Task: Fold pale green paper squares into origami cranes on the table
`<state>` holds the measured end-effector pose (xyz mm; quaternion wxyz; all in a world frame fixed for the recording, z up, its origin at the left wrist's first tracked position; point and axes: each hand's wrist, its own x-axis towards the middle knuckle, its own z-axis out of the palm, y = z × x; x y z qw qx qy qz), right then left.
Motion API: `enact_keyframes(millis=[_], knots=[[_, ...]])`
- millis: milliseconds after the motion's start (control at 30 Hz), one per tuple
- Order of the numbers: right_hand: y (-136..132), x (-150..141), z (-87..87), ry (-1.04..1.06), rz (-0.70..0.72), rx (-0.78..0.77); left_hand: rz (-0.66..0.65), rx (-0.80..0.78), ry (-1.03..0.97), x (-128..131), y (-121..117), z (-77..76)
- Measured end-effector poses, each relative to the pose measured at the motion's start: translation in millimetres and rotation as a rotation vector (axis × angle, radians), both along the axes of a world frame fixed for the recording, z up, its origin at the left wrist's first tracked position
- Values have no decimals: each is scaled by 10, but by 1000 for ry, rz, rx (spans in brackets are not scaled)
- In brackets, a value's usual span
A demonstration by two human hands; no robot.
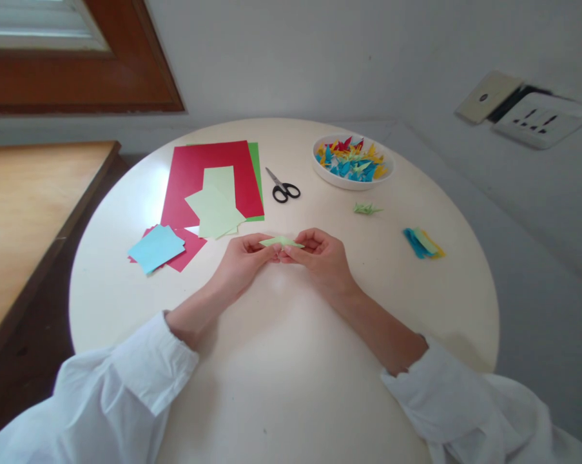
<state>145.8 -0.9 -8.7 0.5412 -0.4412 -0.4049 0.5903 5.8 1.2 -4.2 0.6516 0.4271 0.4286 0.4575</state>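
A small folded piece of pale green paper (283,241) is pinched between both my hands above the middle of the round table. My left hand (246,255) grips its left side, thumb and fingers closed. On its right side, my right hand (322,256) is also closed, with the thumb laid along the lower edge. My fingertips hide part of the folds. Just beyond my hands lie pale green paper sheets (219,209) and black-handled scissors (284,188). A small folded pale green paper crane (367,209) rests farther right.
At the back right, a white oval dish (353,183) holds many colourful paper cranes. Large red paper (187,177) lies over green sheets (256,171). Light blue squares (156,248) top red ones at left. Folded blue and yellow strips (422,243) lie right. The wall stands behind the table (291,361).
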Motion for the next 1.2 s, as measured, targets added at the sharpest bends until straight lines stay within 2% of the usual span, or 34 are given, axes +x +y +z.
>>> enact_keyframes(millis=[300,767,1200], knots=[[16,-13,-3,-25,-5,43,51,-18,49,19,6,50],[15,4,-9,-116,-3,103,60,10,86,24,-2,70],[35,24,-9,-114,-9,140,75,78,137,0,-2,37]])
